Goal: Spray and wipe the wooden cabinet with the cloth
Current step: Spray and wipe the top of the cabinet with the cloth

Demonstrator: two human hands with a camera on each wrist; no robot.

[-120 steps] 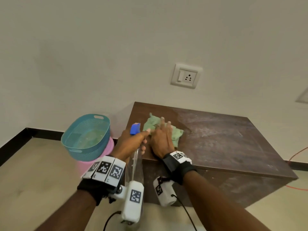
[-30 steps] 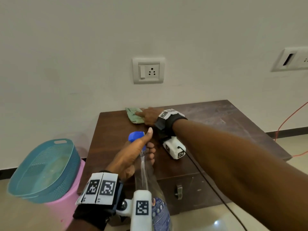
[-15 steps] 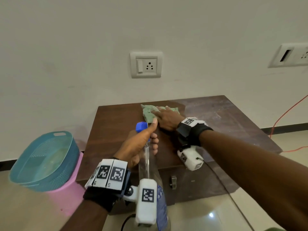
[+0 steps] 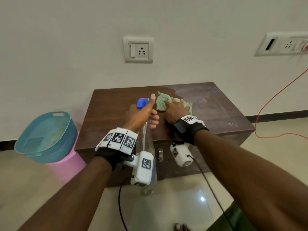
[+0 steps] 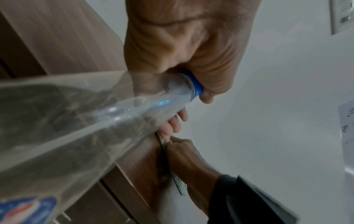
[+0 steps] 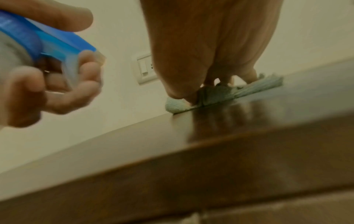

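Dark brown wood makes up the cabinet (image 4: 116,112) that stands against the white wall, its top streaked and dusty toward the right; on that top, near the back edge and roughly at the middle, lies the green cloth (image 4: 162,101), crumpled at its left end and flat under our fingers; our right hand (image 4: 175,110) rests on it palm down, the fingers reaching forward and pressing the fabric to the wood, a flat, unclenched grip; our left hand (image 4: 141,115) hangs just beside it, above the cabinet's front half, its grip clenched around the neck of the clear spray bottle (image 4: 146,139), thumb raised along the blue spray head (image 4: 142,102) and the fingers curled in front of the trigger in the right wrist view; the bottle's body slopes back toward us and hangs past the cabinet's front edge; to the left of the cabinet, a teal basket (image 4: 63,139) sits on a pink stool (image 4: 66,165); a wall socket (image 4: 138,50) is mounted above the cabinet, and an orange cable (image 4: 273,97) trails down to the floor at the right.
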